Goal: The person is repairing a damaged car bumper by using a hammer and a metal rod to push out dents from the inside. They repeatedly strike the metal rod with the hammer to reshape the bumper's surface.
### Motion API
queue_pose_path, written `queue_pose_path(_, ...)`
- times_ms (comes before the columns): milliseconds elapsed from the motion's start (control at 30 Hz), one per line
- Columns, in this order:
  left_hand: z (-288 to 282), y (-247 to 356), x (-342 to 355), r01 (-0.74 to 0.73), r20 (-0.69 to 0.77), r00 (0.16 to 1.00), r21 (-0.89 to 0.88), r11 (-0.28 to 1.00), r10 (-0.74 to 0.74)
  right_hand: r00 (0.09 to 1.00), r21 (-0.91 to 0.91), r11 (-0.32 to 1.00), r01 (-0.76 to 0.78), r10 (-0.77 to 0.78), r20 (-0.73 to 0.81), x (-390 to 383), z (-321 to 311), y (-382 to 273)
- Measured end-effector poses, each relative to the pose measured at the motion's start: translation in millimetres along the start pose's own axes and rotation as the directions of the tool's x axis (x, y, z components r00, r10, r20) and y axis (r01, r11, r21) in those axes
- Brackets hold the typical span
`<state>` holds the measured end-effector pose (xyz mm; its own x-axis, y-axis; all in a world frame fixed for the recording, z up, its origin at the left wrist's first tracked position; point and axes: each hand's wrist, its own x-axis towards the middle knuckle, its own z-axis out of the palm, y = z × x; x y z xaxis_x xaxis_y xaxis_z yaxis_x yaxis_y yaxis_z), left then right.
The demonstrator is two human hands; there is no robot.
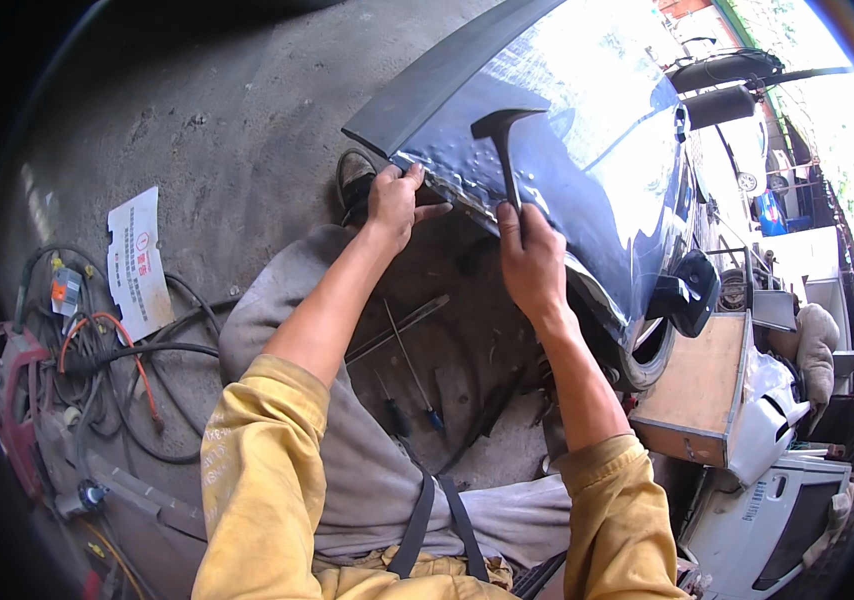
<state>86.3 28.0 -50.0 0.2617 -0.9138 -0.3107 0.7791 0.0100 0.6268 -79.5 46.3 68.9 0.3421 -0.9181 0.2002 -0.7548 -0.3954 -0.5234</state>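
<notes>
A dark blue car body panel (587, 190) rises in front of me, its near edge rough and its surface dented and lumpy close to that edge. My left hand (394, 207) is closed on the panel's edge, one finger stretched out beneath it; anything under the palm is hidden. A body hammer (509, 150) with a dark head stands upright in my right hand (532, 255), fingers wrapped round the handle. Its head is over the dented area; whether it touches the metal I cannot tell.
Between my legs on the ground lie screwdrivers (433, 415). Left are tangled cables (97, 360), a white printed sheet (137, 265) and a red metal-framed item (17, 400). A black side mirror (687, 292), a wooden box (692, 385) and a white car door (772, 525) stand right.
</notes>
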Motion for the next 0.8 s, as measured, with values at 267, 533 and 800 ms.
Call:
queue_pose_path(267, 7, -1, 2, -0.014, 0.014, 1.000, 0.007, 1.000, 0.014, 0.991, -0.008, 0.995, 0.099, -0.099, -0.092, -16, 7, 23)
queue_pose_path(533, -7, -6, 2, -0.028, 0.045, 0.999, -0.039, 0.999, 0.030, 0.989, 0.109, 0.986, 0.130, -0.120, -0.088, 6, -2, -13)
queue_pose_path(800, -6, -12, -3, -0.016, 0.136, 0.990, -0.079, 0.997, 0.027, 0.982, -0.173, 0.971, 0.166, -0.147, 0.118, 35, 17, -5)
